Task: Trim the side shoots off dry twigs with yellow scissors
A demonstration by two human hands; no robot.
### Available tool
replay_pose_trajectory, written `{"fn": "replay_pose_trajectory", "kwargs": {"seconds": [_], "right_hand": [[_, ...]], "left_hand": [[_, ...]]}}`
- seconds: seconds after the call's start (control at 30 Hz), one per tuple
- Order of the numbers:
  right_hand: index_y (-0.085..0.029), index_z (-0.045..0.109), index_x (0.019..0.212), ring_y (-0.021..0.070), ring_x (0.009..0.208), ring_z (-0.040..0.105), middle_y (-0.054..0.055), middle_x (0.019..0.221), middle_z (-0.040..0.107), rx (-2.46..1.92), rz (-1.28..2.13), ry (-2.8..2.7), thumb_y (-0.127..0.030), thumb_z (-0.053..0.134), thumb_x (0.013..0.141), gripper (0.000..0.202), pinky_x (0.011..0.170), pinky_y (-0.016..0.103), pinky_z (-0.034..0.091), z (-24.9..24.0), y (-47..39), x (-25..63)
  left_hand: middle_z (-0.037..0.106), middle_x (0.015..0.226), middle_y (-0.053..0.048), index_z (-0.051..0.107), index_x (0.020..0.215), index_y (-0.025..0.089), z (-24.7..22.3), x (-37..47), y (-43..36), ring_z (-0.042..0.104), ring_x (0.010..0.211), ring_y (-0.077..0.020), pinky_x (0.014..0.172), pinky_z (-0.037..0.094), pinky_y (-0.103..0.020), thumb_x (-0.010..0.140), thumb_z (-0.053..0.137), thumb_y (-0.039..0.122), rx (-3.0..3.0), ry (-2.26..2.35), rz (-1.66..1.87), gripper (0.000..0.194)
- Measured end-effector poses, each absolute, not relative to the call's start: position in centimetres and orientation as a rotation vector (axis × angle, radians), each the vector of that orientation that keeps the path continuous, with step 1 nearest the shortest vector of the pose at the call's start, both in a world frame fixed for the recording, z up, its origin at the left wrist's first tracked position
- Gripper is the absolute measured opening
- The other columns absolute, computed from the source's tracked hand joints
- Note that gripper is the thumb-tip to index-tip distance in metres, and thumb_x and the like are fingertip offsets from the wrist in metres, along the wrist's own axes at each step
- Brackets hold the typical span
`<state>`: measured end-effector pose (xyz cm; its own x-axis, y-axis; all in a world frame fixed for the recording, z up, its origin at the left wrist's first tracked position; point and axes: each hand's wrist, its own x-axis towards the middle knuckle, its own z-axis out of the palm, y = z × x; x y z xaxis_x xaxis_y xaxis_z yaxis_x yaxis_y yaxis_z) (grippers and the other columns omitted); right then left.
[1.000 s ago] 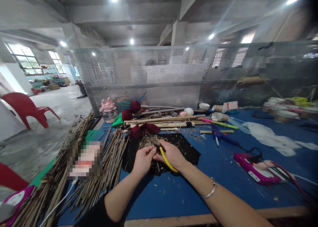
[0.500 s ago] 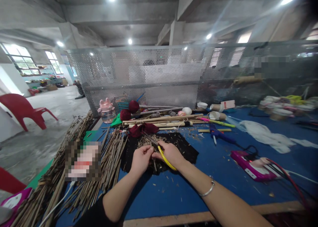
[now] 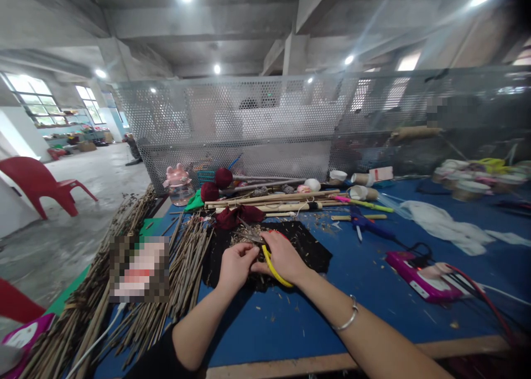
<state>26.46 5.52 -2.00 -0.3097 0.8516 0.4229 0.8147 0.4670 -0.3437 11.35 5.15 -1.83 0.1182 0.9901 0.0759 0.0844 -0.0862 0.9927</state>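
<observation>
My right hand (image 3: 281,257) grips a pair of scissors (image 3: 271,269) by its yellow handle loop, and a bit of red shows behind the fingers. Its blades point away to the upper left, spread apart. Close beside it, the fingers of my left hand (image 3: 237,265) are pinched together near the scissors; what they hold is too small or hidden to make out. Both hands are over a black cloth (image 3: 317,252) strewn with short cut pieces of twig (image 3: 240,236). A dark red cloth bundle (image 3: 232,217) lies just beyond the blades.
Long thin sticks (image 3: 188,268) lie at the left, with a bundle of twigs (image 3: 89,290) beyond. A blue glue gun (image 3: 369,225) and a magenta power strip (image 3: 423,282) with cables are on the right. A perforated metal screen (image 3: 286,130) stands behind the blue table (image 3: 319,329).
The scissor blades have spread apart and the yellow handle has swung slightly to the left. A short stick visible below the fingers before no longer shows. The left hand has barely moved.
</observation>
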Motion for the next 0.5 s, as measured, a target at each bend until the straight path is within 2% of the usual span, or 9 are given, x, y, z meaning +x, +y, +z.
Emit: {"fn": "replay_pose_trajectory", "kwargs": {"seconds": [0.13, 0.3, 0.5], "right_hand": [[-0.016, 0.048, 0.110, 0.0243, 0.091, 0.055, 0.012, 0.096, 0.057, -1.427, 0.126, -2.135, -0.058, 0.062, 0.064, 0.064, 0.077, 0.035, 0.042, -1.87, 5.44, 26.37], [-0.020, 0.051, 0.105, 0.0224, 0.088, 0.058, 0.008, 0.093, 0.061, -1.476, 0.204, -2.122, -0.057, 0.060, 0.066, 0.055, 0.073, 0.030, 0.042, -1.67, 5.28, 26.28], [-0.022, 0.053, 0.098, 0.0226, 0.077, 0.063, 0.006, 0.083, 0.065, -1.548, 0.225, -2.136, -0.058, 0.057, 0.069, 0.046, 0.061, 0.025, 0.039, -1.43, 5.05, 26.31]], "left_hand": [[0.052, 0.048, 0.002, 0.066, 0.072, 0.011, -2.11, 11.33, 5.36, 0.039, 0.040, -0.0069, 0.039, 0.030, -0.019, 0.066, 0.062, 0.040, 1.343, 1.180, 1.122, 0.030], [0.052, 0.050, 0.002, 0.065, 0.072, 0.011, -2.40, 11.25, 5.55, 0.041, 0.041, -0.0066, 0.039, 0.031, -0.018, 0.065, 0.063, 0.040, 1.327, 1.204, 1.144, 0.030], [0.052, 0.049, 0.003, 0.063, 0.071, 0.012, -2.40, 11.21, 5.56, 0.041, 0.039, -0.0065, 0.037, 0.032, -0.019, 0.062, 0.065, 0.042, 1.285, 1.212, 1.146, 0.032]]}}
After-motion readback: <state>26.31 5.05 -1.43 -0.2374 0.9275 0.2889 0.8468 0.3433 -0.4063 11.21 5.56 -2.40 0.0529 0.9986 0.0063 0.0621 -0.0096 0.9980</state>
